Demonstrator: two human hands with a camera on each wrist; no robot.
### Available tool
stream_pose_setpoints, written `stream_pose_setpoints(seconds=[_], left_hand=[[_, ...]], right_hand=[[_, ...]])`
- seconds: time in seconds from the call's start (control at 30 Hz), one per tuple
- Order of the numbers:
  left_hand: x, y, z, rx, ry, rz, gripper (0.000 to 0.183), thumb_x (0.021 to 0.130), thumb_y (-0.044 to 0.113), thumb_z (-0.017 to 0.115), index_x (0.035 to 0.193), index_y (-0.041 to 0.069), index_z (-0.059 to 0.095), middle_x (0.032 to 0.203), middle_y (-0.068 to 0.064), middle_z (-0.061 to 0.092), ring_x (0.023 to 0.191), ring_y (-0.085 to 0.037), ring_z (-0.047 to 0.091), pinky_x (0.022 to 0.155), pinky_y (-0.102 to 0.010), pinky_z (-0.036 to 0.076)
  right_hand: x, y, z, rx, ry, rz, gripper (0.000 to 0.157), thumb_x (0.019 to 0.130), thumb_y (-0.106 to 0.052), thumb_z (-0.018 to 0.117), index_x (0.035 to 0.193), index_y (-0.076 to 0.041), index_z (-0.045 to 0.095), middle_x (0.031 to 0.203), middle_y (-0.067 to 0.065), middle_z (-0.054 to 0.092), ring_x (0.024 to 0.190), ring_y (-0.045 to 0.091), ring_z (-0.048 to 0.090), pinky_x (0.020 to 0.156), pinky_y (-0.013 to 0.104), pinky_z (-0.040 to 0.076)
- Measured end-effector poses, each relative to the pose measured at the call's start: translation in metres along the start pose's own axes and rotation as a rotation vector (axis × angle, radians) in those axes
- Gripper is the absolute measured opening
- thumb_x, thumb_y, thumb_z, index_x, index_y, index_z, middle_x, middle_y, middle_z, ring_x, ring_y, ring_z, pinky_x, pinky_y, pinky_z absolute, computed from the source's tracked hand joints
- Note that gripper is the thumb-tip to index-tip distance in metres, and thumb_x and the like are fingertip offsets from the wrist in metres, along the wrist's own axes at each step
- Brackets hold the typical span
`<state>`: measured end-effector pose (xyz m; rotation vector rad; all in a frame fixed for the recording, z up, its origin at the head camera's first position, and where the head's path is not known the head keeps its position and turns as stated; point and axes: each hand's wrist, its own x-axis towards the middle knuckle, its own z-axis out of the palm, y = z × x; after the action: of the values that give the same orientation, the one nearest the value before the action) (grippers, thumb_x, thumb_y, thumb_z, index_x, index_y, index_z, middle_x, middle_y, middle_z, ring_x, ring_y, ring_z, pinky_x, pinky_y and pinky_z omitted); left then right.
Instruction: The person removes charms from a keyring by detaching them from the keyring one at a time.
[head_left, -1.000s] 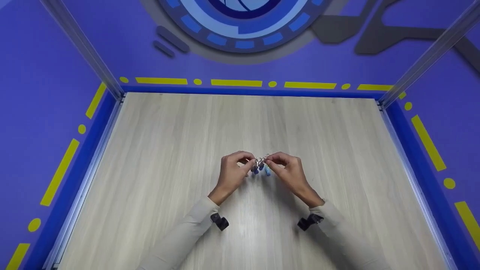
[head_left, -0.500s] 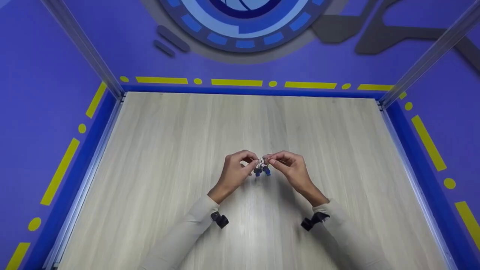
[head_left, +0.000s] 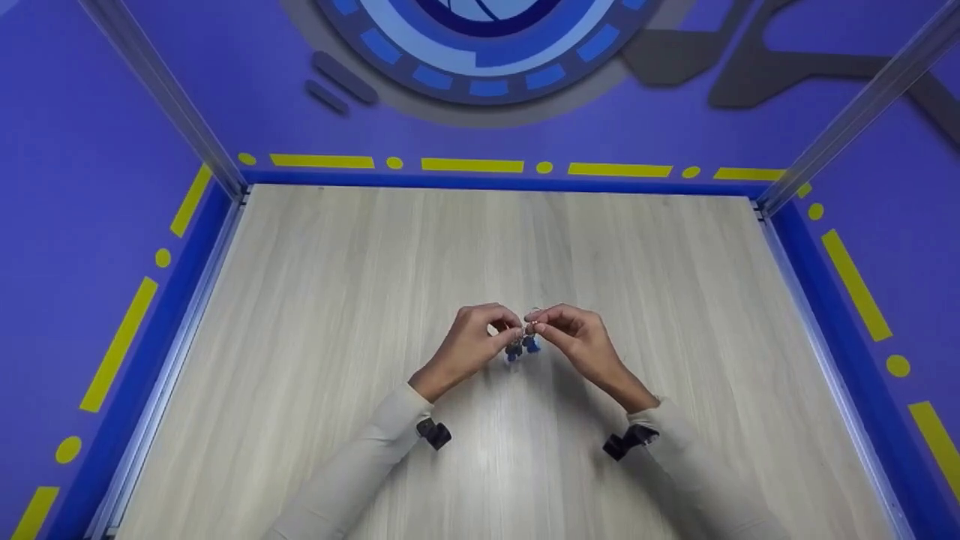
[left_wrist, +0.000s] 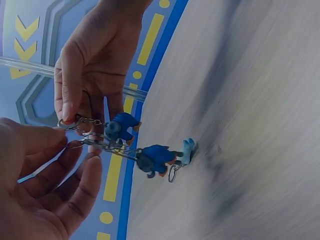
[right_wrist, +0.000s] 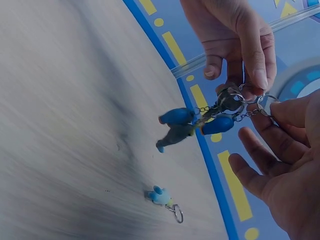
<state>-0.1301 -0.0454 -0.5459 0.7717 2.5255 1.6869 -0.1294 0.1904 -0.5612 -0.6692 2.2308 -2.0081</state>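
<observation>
My left hand (head_left: 474, 337) and right hand (head_left: 576, 336) meet over the middle of the table, thumbs and fingertips pinching the metal rings (right_wrist: 262, 100) of several figurine keychains. Short chains hang from the rings. In the left wrist view one blue figurine (left_wrist: 122, 126) dangles nearer the right hand, and another blue figurine (left_wrist: 154, 157) hangs lower. The right wrist view shows a grey figurine (right_wrist: 176, 134) between two blue ones. Below them, a light blue figurine (right_wrist: 160, 195) with its own split ring (right_wrist: 178, 213) lies on the tabletop, apart from both hands.
The wood-grain table (head_left: 360, 255) is bordered by blue-purple panels (head_left: 480, 142) with yellow dashes. Metal posts (head_left: 169, 97) stand at its back corners. A black wrist camera (head_left: 433, 433) sits on each sleeved forearm.
My left hand has shifted slightly right and the hanging figurines with it. The right hand moved a little right, then partly back. A light blue figurine seen below the right hand is now covered by a darker one.
</observation>
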Motion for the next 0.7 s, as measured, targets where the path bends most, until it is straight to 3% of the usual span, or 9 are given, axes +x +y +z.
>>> stream_pose_setpoints(seconds=[0.27,0.5,0.7], left_hand=[[0.0001,-0.0011,-0.0002,0.056,-0.039,-0.025,0.006,0.100,0.003,0.080,0.095,0.006,0.082,0.096,-0.003,0.079,0.089,-0.013,0.070,0.081,-0.031,0.057],[-0.0009,-0.0028,-0.0016,0.022,-0.013,-0.013,0.005,0.100,0.003,0.080,0.096,0.005,0.082,0.095,-0.003,0.079,0.091,-0.015,0.072,0.084,-0.050,0.061],[-0.0015,-0.0030,-0.0027,0.043,0.025,-0.001,0.005,0.099,0.003,0.081,0.095,0.006,0.082,0.094,-0.001,0.079,0.089,-0.013,0.071,0.078,-0.032,0.059]], right_hand=[[-0.0013,0.0043,-0.0005,-0.084,-0.024,0.014,0.008,0.106,-0.004,0.073,0.106,0.001,0.079,0.119,0.023,0.079,0.111,0.020,0.077,0.099,0.028,0.060],[-0.0019,0.0055,-0.0005,-0.114,-0.016,-0.010,0.006,0.105,-0.005,0.075,0.106,-0.003,0.080,0.119,0.025,0.078,0.117,0.033,0.075,0.103,0.030,0.058],[-0.0018,0.0049,-0.0001,-0.159,0.017,0.005,0.005,0.103,-0.008,0.078,0.102,-0.005,0.081,0.118,0.026,0.077,0.118,0.034,0.074,0.104,0.028,0.056]])
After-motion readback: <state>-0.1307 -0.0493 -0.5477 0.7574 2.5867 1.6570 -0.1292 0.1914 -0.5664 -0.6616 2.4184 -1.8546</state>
